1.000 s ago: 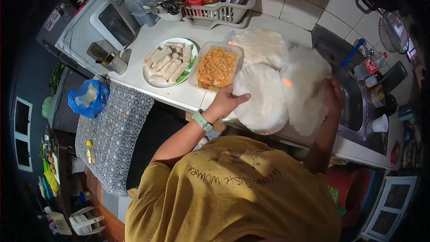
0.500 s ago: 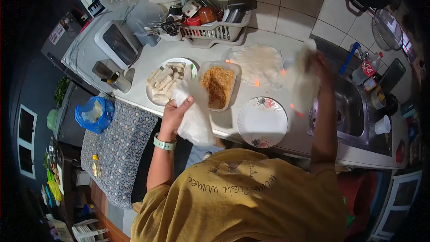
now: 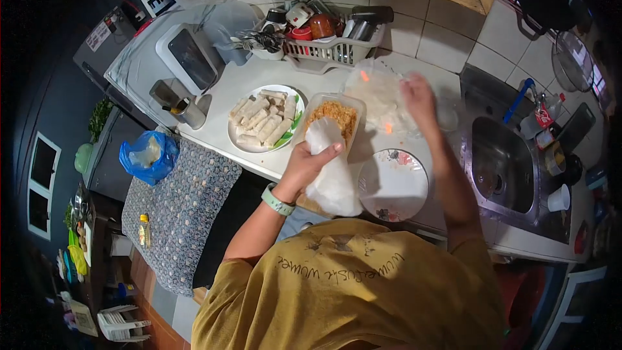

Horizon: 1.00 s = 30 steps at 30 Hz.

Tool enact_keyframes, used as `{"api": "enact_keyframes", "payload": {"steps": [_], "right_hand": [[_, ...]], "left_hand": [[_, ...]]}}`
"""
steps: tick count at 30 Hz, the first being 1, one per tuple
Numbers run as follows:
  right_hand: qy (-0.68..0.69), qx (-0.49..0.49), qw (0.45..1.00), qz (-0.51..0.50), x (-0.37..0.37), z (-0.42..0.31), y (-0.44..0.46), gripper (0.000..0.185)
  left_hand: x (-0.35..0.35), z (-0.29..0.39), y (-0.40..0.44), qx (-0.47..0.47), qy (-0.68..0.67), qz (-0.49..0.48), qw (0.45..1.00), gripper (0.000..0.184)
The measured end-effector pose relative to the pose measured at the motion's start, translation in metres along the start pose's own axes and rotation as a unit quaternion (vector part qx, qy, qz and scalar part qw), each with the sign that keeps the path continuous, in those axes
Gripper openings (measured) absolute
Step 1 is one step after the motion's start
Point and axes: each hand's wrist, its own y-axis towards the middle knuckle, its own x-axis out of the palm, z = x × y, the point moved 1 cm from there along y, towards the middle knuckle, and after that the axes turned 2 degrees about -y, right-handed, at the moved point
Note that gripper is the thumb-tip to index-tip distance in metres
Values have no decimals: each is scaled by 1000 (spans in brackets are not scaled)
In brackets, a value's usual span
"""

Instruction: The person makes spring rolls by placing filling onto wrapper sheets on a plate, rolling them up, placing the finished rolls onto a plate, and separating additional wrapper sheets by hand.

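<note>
My left hand [image 3: 310, 167] is closed around a bunched white wrapper bundle [image 3: 335, 185], thin and soft like spring roll wrapper sheets, which hangs beside the food container. My right hand [image 3: 420, 98] is over the pale round wrapper sheets [image 3: 379, 100] on the counter; its fingers are smeared by motion. In front of me lies a white plate with a floral rim [image 3: 393, 185]. A clear rectangular container [image 3: 358, 116] holds an orange-brown filling [image 3: 334, 116], partly hidden by the bundle. To its left, several rolled spring rolls [image 3: 262, 120] rest on another plate [image 3: 243, 145].
A dish rack [image 3: 337, 52] full of dishes stands against the tiled wall. At the right is a steel sink [image 3: 499, 162] with a cola bottle [image 3: 541, 116] behind it. A blue plastic bag [image 3: 149, 159] and an oil bottle [image 3: 144, 230] sit on the patterned cloth [image 3: 175, 220].
My right hand has moved left and come down over the sheets with the pale sheet it was swinging. My left hand has shifted right with its bundle. The view has shifted.
</note>
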Motion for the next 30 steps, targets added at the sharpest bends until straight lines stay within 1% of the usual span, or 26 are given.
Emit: {"api": "enact_keyframes", "payload": {"steps": [1, 2, 3, 4, 5, 6, 7, 8, 9, 10, 11, 13, 14, 15, 16, 17, 18, 19, 20, 21, 23, 24, 26, 27, 28, 30], "right_hand": [[125, 54, 983, -122, -3, -42, -26, 53], [222, 84, 944, -230, -8, -85, -54, 56], [295, 105, 897, -313, -11, -121, -81, 60], [323, 103, 869, -359, -12, -149, -103, 64], [192, -58, 924, -325, -10, -156, -113, 72], [158, -64, 940, -296, -12, -159, -119, 73], [124, -70, 954, -265, -14, -161, -122, 75], [174, 1, 950, -260, -11, -146, -126, 62], [208, 124, 932, -271, -15, -137, -126, 52], [238, 245, 898, -278, -21, -128, -126, 44], [286, 214, 904, -236, -27, -121, -126, 31], [350, 260, 878, -195, -42, -106, -125, 26], [380, 306, 851, -192, -60, -109, -122, 23], [157, 146, 958, -189, -71, -93, -123, 24], [-81, -27, 982, -170, -81, -65, -129, 25], [30, 90, 986, -136, -84, -41, -137, 30], [148, 195, 967, -73, -87, -17, -146, 36], [333, 283, 899, -38, -98, -34, -138, 40], [497, 359, 789, 31, -108, -51, -131, 45], [496, 359, 789, 36, -116, -53, -132, 45], [455, 349, 818, 39, -132, -53, -138, 42], [454, 349, 819, 44, -135, -57, -139, 42], [366, 399, 841, 22, -140, -66, -141, 41], [363, 399, 842, 25, -142, -64, -145, 41], [276, 317, 906, -55, -141, -59, -150, 43], [207, 248, 941, -103, -135, -53, -153, 43]], "left_hand": [[6, -2, 3, -2, -12, -3, 1000, 24], [14, -4, 7, -3, -23, -7, 1000, 24], [23, -12, 13, 41, -23, 12, 999, 25], [32, -13, 13, 52, -4, 19, 998, 24], [38, -13, 13, 62, 15, 27, 998, 23], [39, -16, 14, 39, -2, 14, 999, 26], [34, -24, 20, -10, -89, 21, 996, 29], [34, -27, 20, -22, -122, 24, 992, 30], [34, -25, 19, -34, -154, 28, 987, 33], [36, -23, 18, -46, -186, 33, 981, 35], [40, -16, 13, -29, -129, -6, 991, 33], [40, -9, 13, -8, -45, -79, 996, 28], [34, -9, 15, 0, -31, -72, 997, 26], [28, -9, 17, 8, -17, -65, 998, 24], [23, 5, 15, -6, -35, -45, 998, 21], [15, 14, 17, 2, -36, -48, 998, 21], [3, 22, 21, 11, -37, -53, 998, 21], [-11, 27, 26, -10, -29, -48, 998, 21], [-18, 35, 28, 5, -10, -30, 999, 21], [-20, 47, 30, 21, 8, -12, 1000, 21], [-27, 62, 40, -20, 3, -21, 1000, 23], [-27, 67, 49, -36, 9, -30, 999, 24], [-19, 70, 77, -17, 55, -53, 997, 27], [-12, 71, 91, -8, 67, -70, 995, 28], [1, 74, 103, 7, 96, -77, 992, 28], [20, 72, 141, 54, 86, -110, 989, 26]]}}
